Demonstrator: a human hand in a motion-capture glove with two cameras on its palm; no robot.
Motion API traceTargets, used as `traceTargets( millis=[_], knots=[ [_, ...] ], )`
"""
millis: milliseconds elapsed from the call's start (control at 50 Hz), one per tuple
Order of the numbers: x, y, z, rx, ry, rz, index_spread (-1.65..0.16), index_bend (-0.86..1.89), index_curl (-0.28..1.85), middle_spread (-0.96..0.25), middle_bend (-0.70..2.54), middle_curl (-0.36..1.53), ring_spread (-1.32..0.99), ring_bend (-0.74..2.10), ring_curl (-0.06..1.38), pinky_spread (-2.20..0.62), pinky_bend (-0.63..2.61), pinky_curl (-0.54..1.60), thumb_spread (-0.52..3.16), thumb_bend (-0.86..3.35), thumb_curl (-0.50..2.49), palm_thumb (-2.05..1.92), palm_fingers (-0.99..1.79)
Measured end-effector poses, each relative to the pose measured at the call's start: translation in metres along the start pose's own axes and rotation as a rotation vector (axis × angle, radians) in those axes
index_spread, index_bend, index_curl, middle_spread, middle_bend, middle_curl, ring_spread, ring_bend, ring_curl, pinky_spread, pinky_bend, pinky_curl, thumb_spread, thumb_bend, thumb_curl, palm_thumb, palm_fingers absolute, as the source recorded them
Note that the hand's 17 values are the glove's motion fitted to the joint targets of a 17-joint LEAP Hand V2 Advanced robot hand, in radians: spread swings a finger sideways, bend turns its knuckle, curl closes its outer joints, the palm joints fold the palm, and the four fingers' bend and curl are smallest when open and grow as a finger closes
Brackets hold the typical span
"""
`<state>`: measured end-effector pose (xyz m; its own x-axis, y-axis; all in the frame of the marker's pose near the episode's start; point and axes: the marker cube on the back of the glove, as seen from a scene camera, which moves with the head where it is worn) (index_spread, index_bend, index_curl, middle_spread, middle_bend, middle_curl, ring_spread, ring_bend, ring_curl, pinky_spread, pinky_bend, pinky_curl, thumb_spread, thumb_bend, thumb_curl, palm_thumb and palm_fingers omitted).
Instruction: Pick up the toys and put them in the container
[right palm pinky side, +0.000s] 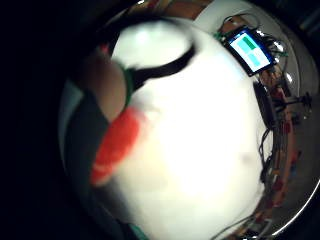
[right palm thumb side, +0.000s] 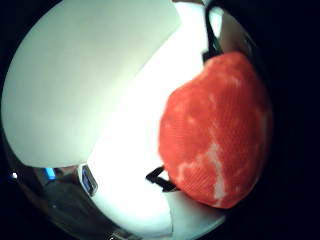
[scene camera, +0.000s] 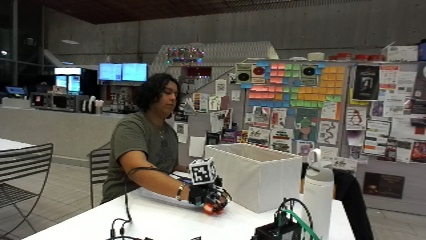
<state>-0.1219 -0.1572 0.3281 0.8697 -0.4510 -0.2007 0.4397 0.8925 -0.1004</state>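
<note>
Outside view has the gloved right hand (scene camera: 208, 196) curled round a red toy (scene camera: 213, 207) low on the table (scene camera: 160, 220), just beside the white container (scene camera: 256, 175) (knit-textured up close, likely soft, light, best cupped whole).

Container (scene camera: 256, 172) stands on table (scene camera: 166, 222), right of gloved right hand (scene camera: 208, 195). Hand rests on table, toy (scene camera: 214, 207) in it. Bottle (scene camera: 318, 192) right of container, nearer.
</note>
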Motion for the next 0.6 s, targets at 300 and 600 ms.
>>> traceTargets(
  millis=[300,600],
  knots=[
    [0.005,-0.015,-0.233,0.530,-0.288,0.146,-0.37,0.62,0.71,-0.35,0.89,0.67,-0.34,1.32,0.53,-0.37,1.19,0.50,1.05,0.15,0.53,0.35,1.23],
    [-0.121,-0.074,-0.462,0.742,-0.302,-0.296,-0.34,0.76,0.84,-0.37,1.06,0.80,-0.34,1.44,0.61,-0.42,1.27,0.59,1.03,0.10,0.63,0.34,1.11]
  ],
)
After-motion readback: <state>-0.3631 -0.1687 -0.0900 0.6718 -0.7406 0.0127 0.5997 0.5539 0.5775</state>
